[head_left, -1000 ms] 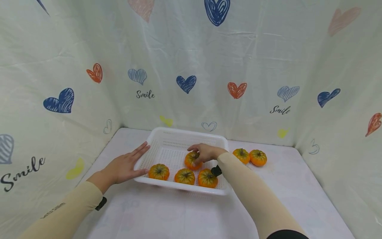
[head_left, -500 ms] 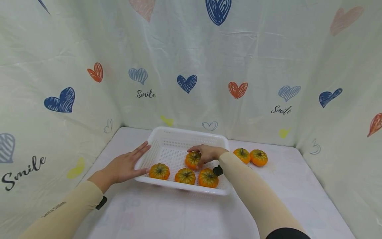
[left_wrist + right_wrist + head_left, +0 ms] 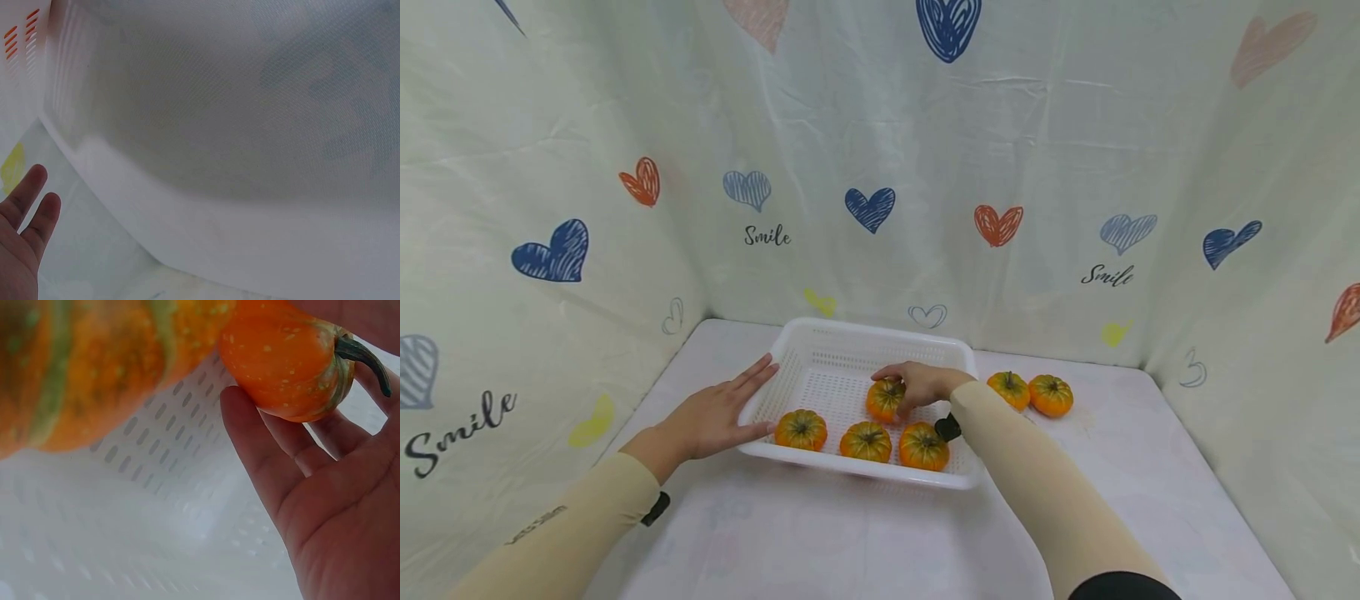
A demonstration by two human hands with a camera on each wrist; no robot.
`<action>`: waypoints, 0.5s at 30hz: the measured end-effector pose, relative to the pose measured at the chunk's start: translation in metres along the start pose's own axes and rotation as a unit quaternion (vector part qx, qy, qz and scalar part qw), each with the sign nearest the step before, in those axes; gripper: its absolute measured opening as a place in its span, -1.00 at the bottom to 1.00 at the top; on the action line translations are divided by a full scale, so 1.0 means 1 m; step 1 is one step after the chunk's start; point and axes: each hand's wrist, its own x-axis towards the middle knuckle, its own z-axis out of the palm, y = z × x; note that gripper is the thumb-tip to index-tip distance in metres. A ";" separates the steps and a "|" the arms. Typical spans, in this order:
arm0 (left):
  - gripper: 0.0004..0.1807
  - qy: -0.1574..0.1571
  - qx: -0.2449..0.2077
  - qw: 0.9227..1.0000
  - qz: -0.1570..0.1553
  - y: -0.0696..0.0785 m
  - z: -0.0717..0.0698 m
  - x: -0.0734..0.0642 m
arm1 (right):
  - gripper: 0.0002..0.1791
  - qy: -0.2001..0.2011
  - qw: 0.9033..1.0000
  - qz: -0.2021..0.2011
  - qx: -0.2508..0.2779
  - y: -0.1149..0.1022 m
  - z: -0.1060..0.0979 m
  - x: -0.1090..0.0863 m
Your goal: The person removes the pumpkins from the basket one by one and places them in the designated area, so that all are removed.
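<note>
In the head view a white plastic basket (image 3: 857, 475) stands on the table with several small orange-and-green pumpkins inside. My right hand (image 3: 921, 384) reaches in over its right side and holds one pumpkin (image 3: 883, 402) between thumb and fingers. The right wrist view shows the fingers (image 3: 262, 450) around this pumpkin (image 3: 281, 359), its dark stem pointing sideways. Along the front wall lie a left pumpkin (image 3: 801, 430), a middle pumpkin (image 3: 866, 442) and a right pumpkin (image 3: 923, 447). My left hand (image 3: 711, 417) touches the basket's left rim, fingers spread and straight.
To the right of the basket, two more pumpkins (image 3: 1030, 392) sit side by side on the white-covered table (image 3: 1120, 467). A pale curtain (image 3: 940, 150) printed with hearts surrounds the table at the back and sides.
My right thumb has shifted slightly on the held pumpkin, which stays in the same place in the basket. The left hand has not moved, and the view shifted a little.
</note>
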 end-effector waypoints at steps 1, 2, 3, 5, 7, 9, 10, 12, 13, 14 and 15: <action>-0.02 -0.001 0.000 1.000 0.000 0.000 0.000 0.000 | -0.14 0.003 1.000 -0.003 -0.003 0.000 0.000 0.000; -0.02 -0.002 0.000 1.000 0.000 0.000 -0.001 0.000 | -0.15 0.006 1.000 -0.006 -0.005 -0.001 -0.001 -0.001; -0.02 -0.002 0.000 1.000 0.000 0.001 -0.001 0.000 | -0.15 0.009 1.000 -0.010 -0.008 -0.001 -0.002 -0.001; -0.03 -0.001 -0.001 1.000 0.000 0.001 -0.002 0.000 | -0.15 0.016 1.000 -0.020 -0.018 -0.002 -0.004 -0.003; -0.02 -0.001 -0.002 1.000 0.000 0.001 -0.002 0.000 | -0.15 0.020 0.999 -0.029 -0.025 -0.004 -0.006 -0.004; -0.02 0.000 -0.001 1.000 0.001 0.002 -0.003 0.000 | -0.14 0.021 0.999 -0.039 -0.032 -0.005 -0.009 -0.006; -0.02 0.000 0.000 1.000 0.001 0.002 -0.003 0.000 | -0.14 0.021 0.998 -0.044 -0.032 -0.006 -0.010 -0.007; -0.02 0.000 0.001 1.000 0.001 0.002 -0.002 -0.001 | -0.14 0.020 0.998 -0.055 -0.031 -0.008 -0.013 -0.010; -0.02 0.000 0.001 1.000 0.000 0.002 -0.002 -0.001 | -0.15 0.020 0.997 -0.061 -0.031 -0.009 -0.015 -0.012; -0.02 0.000 0.001 1.000 0.001 0.002 -0.002 -0.001 | -0.15 0.019 0.997 -0.066 -0.031 -0.010 -0.017 -0.014; -0.02 0.000 0.001 1.000 0.000 0.002 -0.002 -0.001 | -0.15 0.019 0.997 -0.072 -0.031 -0.011 -0.018 -0.016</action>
